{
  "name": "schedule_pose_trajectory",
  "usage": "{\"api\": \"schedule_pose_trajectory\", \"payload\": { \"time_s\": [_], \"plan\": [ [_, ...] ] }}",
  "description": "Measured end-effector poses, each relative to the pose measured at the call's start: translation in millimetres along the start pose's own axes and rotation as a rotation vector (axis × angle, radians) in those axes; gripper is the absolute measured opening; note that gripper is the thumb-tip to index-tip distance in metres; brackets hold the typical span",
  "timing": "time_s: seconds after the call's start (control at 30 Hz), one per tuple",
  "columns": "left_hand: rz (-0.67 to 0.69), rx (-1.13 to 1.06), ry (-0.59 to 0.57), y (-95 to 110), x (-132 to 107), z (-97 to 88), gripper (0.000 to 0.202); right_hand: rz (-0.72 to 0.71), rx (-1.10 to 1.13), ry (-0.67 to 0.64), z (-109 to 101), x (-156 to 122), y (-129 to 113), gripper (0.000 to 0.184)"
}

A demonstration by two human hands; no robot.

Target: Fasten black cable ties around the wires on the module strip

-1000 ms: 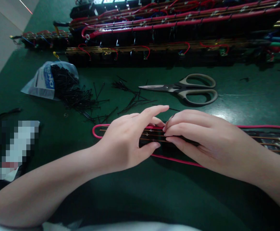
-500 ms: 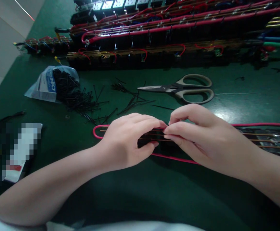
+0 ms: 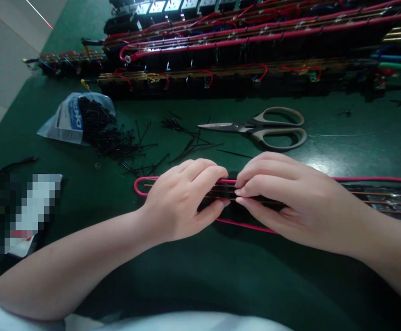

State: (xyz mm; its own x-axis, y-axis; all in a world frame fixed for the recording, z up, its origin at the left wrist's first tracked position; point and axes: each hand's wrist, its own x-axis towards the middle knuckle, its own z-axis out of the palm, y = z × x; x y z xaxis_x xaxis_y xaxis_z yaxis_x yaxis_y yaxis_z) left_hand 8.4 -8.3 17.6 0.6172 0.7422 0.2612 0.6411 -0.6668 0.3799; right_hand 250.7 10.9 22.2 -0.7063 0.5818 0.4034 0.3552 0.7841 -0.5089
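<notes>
A long black strip with copper rods (image 3: 389, 202) lies across the table, running under both hands. A red cable (image 3: 245, 225) runs along it and bends into a loop at the left end. My left hand (image 3: 183, 200) arches over the strip and grips it, fingers on the far side and thumb on the near side. Just right of it, my right hand (image 3: 290, 202) is closed in a pinch over the strip, its fingertips close to the rods. Whatever lies between those fingertips is hidden. Grey-handled scissors (image 3: 236, 127) lie beyond the hands, blades pointing left.
Black cable ties (image 3: 117, 140) spill from a clear plastic bag (image 3: 62, 122) at the left, with several loose ones near the scissors. Wired strips (image 3: 221, 43) with red cables fill the back. A blurred white object (image 3: 35, 211) lies on the left.
My left fingers have lifted slightly away from the right fingertips, baring a short stretch of red cable between the hands. The right fingers have drawn closer together over the strip.
</notes>
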Motion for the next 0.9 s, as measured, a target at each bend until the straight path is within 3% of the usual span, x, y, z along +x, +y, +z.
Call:
{"api": "schedule_pose_trajectory", "payload": {
  "time_s": [0.17, 0.33, 0.53, 0.7, 0.9],
  "plan": [
    [0.027, 0.037, -0.011, -0.5, -1.1, 3.0, 0.022, -0.023, -0.02, -0.01, 1.2, 0.7, -0.6, 0.02],
    [0.013, -0.035, -0.086, -0.9, -0.6, -2.2, 0.038, -0.022, -0.027, 0.007, 0.9, 2.1, 0.4, 0.02],
    [-0.008, -0.221, -0.073, -4.3, 0.1, -6.4, 0.065, 0.01, -0.055, 0.021, 1.7, 1.4, 1.3, 0.016],
    [0.058, -0.165, -0.069, -5.1, -1.9, -3.6, 0.05, 0.05, -0.054, 0.055, 1.3, 0.8, -0.1, 0.015],
    [0.075, -0.174, -0.058, -4.4, -1.0, -5.5, 0.049, 0.138, -0.108, 0.082, 1.0, -2.6, -1.8, 0.012]
  ]
}}
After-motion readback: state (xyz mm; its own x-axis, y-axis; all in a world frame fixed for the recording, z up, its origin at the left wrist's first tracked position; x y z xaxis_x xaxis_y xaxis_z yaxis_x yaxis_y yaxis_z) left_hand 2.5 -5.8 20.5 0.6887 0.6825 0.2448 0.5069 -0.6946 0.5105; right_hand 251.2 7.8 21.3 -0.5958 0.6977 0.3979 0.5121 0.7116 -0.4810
